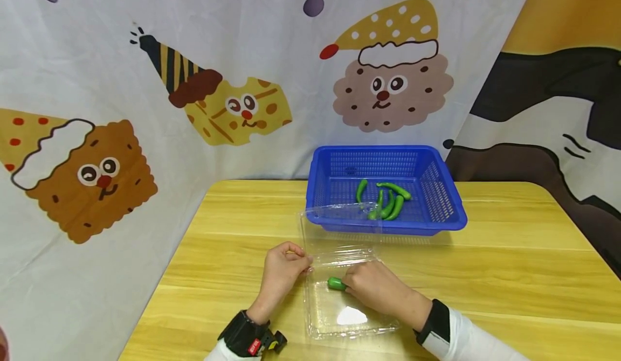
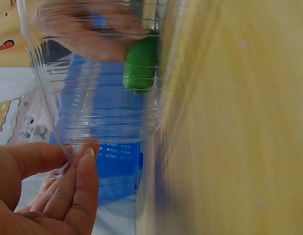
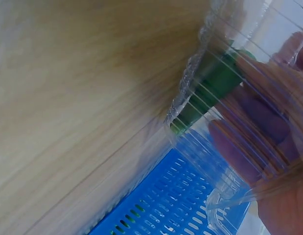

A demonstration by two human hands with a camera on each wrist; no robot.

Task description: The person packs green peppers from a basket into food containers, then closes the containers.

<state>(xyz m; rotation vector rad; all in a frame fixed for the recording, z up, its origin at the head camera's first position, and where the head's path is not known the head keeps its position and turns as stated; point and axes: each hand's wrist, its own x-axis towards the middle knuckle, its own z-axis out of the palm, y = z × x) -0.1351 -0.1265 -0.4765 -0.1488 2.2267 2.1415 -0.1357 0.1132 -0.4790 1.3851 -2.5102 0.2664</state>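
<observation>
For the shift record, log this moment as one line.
left hand: pinches edge of open clear clamshell | right hand: holds green chili pepper inside clamshell | blue basket: more green chili peppers

Passage to the blue basket [image 1: 439,225] is free right of the obstructing transparent lid [image 1: 339,238].

The head view is bright and mostly crisp, with light spread evenly over the yellow wood-grain desk [image 1: 233,275] and the white cartoon-printed cloth backdrop [image 1: 271,21]. A white glare patch washes out part of the floor of the clear rectangular plastic box [image 1: 324,310], and thin highlights run along its hinge. Both wrist views are dimmer and softer: the desk's surface blurs there, and in the left one bright streaks on the box's ridged wall cross the glossy green pepper [image 2: 140,66].
</observation>
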